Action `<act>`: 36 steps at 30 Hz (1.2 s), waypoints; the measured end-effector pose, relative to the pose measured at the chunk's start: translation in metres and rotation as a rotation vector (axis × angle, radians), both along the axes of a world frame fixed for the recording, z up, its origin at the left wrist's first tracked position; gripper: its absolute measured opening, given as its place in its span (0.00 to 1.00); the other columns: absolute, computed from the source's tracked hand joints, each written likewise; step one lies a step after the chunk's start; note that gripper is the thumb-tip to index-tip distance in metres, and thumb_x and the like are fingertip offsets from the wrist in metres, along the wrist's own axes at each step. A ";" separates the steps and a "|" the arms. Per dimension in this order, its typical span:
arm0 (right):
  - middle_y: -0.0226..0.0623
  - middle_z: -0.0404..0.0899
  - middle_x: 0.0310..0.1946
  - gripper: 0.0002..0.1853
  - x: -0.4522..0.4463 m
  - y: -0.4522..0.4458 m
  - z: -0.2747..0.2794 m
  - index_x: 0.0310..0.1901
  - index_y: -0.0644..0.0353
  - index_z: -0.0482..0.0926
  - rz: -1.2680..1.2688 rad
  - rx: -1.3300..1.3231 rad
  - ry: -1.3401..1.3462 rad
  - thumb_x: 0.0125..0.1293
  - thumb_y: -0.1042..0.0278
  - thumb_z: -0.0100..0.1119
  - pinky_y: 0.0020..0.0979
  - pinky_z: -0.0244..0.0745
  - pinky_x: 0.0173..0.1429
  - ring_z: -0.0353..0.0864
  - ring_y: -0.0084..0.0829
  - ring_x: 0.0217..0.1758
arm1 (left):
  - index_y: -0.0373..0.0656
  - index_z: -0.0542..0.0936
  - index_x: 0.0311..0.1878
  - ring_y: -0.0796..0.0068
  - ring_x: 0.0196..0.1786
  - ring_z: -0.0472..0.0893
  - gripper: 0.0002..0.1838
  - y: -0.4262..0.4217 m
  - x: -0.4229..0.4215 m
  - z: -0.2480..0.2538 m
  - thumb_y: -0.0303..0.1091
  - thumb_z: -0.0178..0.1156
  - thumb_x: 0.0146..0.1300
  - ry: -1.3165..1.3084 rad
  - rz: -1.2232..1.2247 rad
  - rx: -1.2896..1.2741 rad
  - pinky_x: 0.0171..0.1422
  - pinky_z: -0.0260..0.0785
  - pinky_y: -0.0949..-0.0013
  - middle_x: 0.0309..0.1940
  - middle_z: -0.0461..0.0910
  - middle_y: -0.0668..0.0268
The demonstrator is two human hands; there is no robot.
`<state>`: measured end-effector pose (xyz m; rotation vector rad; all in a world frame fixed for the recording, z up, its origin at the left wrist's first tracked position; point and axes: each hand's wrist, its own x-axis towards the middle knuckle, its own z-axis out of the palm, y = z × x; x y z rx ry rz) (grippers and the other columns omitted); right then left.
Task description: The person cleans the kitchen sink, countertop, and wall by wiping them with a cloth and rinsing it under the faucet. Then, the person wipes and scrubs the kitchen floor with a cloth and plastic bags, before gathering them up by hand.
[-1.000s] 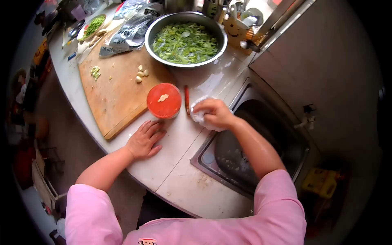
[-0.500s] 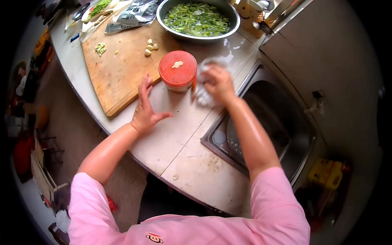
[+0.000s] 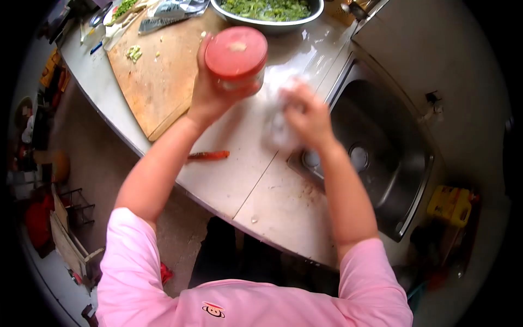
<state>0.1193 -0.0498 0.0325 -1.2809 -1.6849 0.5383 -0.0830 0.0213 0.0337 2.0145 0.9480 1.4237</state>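
I'm watching someone in a pink shirt (image 3: 245, 302) at a pale counter (image 3: 272, 193), with a red-lidded jar (image 3: 237, 65) in the left hand (image 3: 213, 97). That hand is wrapped firmly round the jar from its near side, reaching from about nine o'clock to five, and looks to hold it up over the counter. A pale scrap (image 3: 237, 47) sits on top of the lid.

The right hand (image 3: 308, 113) is at four o'clock from the jar, apart from it, its fingers curled onto a crumpled white cloth (image 3: 277, 122). It's a blur from here, so I can't tell how each fingertip sits.

Taking the jar as the clock's middle, a slim red thing (image 3: 218, 155) lies on the counter between six and seven, one end by the left forearm. The cutting board (image 3: 155, 90) spreads out at eight to nine, with chopped bits (image 3: 133, 53) on it at nine. A printed bag (image 3: 169, 18) lies at ten. The metal bowl (image 3: 269, 23) of greens (image 3: 267, 9) stands just beyond at one. The sink (image 3: 392, 158) is set in at four, and farther out that way is a yellow jug (image 3: 450, 206).
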 end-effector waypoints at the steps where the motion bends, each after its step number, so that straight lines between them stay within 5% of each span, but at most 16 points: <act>1: 0.45 0.76 0.46 0.16 0.010 0.027 -0.016 0.40 0.59 0.79 -0.116 0.034 0.011 0.46 0.77 0.56 0.34 0.69 0.57 0.74 0.44 0.52 | 0.43 0.41 0.67 0.62 0.62 0.65 0.60 0.002 0.004 0.007 0.33 0.76 0.37 -0.004 -0.022 -0.003 0.63 0.61 0.62 0.60 0.62 0.56; 4: 0.42 0.74 0.49 0.22 -0.008 0.060 -0.036 0.46 0.52 0.77 -0.426 0.050 -0.504 0.46 0.63 0.64 0.35 0.67 0.58 0.73 0.41 0.51 | 0.40 0.46 0.66 0.65 0.62 0.65 0.57 0.010 0.021 0.028 0.34 0.76 0.37 0.010 0.016 0.114 0.64 0.61 0.64 0.60 0.60 0.57; 6: 0.39 0.75 0.47 0.19 -0.030 0.058 -0.038 0.43 0.51 0.79 -0.175 0.015 -0.219 0.46 0.60 0.64 0.36 0.68 0.55 0.75 0.39 0.49 | 0.39 0.51 0.62 0.66 0.59 0.67 0.53 0.022 0.032 0.037 0.36 0.77 0.36 -0.066 0.033 0.057 0.62 0.63 0.65 0.57 0.62 0.57; 8: 0.38 0.76 0.45 0.14 -0.065 0.028 -0.037 0.39 0.51 0.80 -0.007 -0.088 -0.328 0.47 0.64 0.62 0.36 0.69 0.53 0.75 0.38 0.47 | 0.49 0.60 0.59 0.70 0.54 0.73 0.32 0.023 0.042 0.049 0.48 0.62 0.56 -0.081 -0.205 0.004 0.54 0.68 0.69 0.53 0.69 0.63; 9: 0.39 0.76 0.45 0.13 -0.074 0.011 -0.034 0.37 0.52 0.80 0.043 -0.089 -0.339 0.46 0.66 0.61 0.37 0.69 0.52 0.75 0.38 0.47 | 0.39 0.52 0.61 0.66 0.58 0.67 0.52 0.035 0.042 0.033 0.36 0.77 0.36 -0.078 -0.134 -0.147 0.61 0.64 0.64 0.57 0.63 0.57; 12: 0.39 0.76 0.44 0.14 -0.082 -0.025 -0.038 0.36 0.52 0.80 0.079 0.050 -0.260 0.43 0.74 0.59 0.38 0.69 0.51 0.75 0.40 0.47 | 0.40 0.47 0.61 0.64 0.58 0.67 0.54 0.038 0.057 0.005 0.35 0.77 0.36 0.017 -0.142 -0.021 0.62 0.61 0.63 0.55 0.65 0.56; 16: 0.42 0.75 0.48 0.18 -0.063 -0.078 -0.015 0.39 0.56 0.79 0.116 -0.140 -0.040 0.42 0.81 0.60 0.36 0.68 0.56 0.74 0.42 0.51 | 0.44 0.43 0.62 0.62 0.59 0.66 0.56 0.030 0.063 -0.023 0.33 0.76 0.35 -0.014 -0.233 -0.093 0.64 0.59 0.62 0.57 0.63 0.55; 20: 0.43 0.74 0.50 0.18 -0.060 -0.139 0.005 0.43 0.59 0.78 -0.306 -0.160 0.337 0.48 0.82 0.62 0.32 0.66 0.60 0.73 0.35 0.55 | 0.44 0.41 0.65 0.52 0.62 0.61 0.57 0.022 0.056 -0.032 0.42 0.74 0.40 -0.029 -0.268 -0.116 0.67 0.54 0.61 0.59 0.56 0.49; 22: 0.40 0.74 0.49 0.18 -0.059 -0.162 0.002 0.46 0.62 0.76 -0.471 -0.254 0.572 0.50 0.83 0.62 0.30 0.67 0.58 0.72 0.32 0.54 | 0.44 0.50 0.64 0.50 0.62 0.60 0.48 -0.005 0.020 -0.020 0.48 0.69 0.45 0.215 -0.103 -0.040 0.68 0.52 0.59 0.57 0.58 0.50; 26: 0.42 0.75 0.46 0.20 -0.066 -0.138 0.039 0.49 0.63 0.74 -0.466 -0.396 0.779 0.52 0.81 0.60 0.28 0.71 0.52 0.75 0.29 0.48 | 0.45 0.72 0.45 0.54 0.55 0.64 0.27 -0.078 -0.104 0.001 0.46 0.68 0.42 0.900 -0.384 0.174 0.65 0.52 0.50 0.48 0.66 0.58; 30: 0.42 0.76 0.46 0.20 -0.113 -0.045 0.026 0.49 0.66 0.74 -0.418 -0.352 0.498 0.53 0.72 0.61 0.29 0.70 0.54 0.76 0.33 0.47 | 0.46 0.73 0.37 0.59 0.48 0.66 0.17 -0.102 -0.137 0.001 0.40 0.65 0.45 0.914 -0.369 0.148 0.61 0.55 0.51 0.40 0.68 0.62; 32: 0.48 0.67 0.56 0.31 -0.149 0.006 -0.009 0.55 0.66 0.68 -0.417 -0.259 0.327 0.50 0.62 0.66 0.34 0.61 0.63 0.67 0.41 0.60 | 0.44 0.73 0.37 0.58 0.46 0.67 0.15 -0.102 -0.146 0.011 0.38 0.65 0.47 0.818 -0.251 0.075 0.59 0.57 0.55 0.38 0.68 0.62; 34: 0.50 0.58 0.62 0.41 -0.201 0.020 -0.015 0.59 0.62 0.64 -0.643 -0.290 -0.407 0.48 0.47 0.65 0.48 0.50 0.66 0.55 0.48 0.66 | 0.43 0.73 0.37 0.58 0.45 0.68 0.15 -0.099 -0.163 0.019 0.35 0.65 0.48 0.630 -0.030 -0.089 0.56 0.60 0.57 0.38 0.68 0.61; 36: 0.52 0.57 0.62 0.39 -0.215 0.013 -0.026 0.60 0.61 0.64 -0.649 -0.175 -0.342 0.49 0.47 0.63 0.51 0.50 0.65 0.55 0.49 0.66 | 0.41 0.73 0.37 0.57 0.44 0.68 0.13 -0.091 -0.170 0.029 0.31 0.64 0.50 0.497 0.081 -0.105 0.51 0.62 0.60 0.38 0.69 0.58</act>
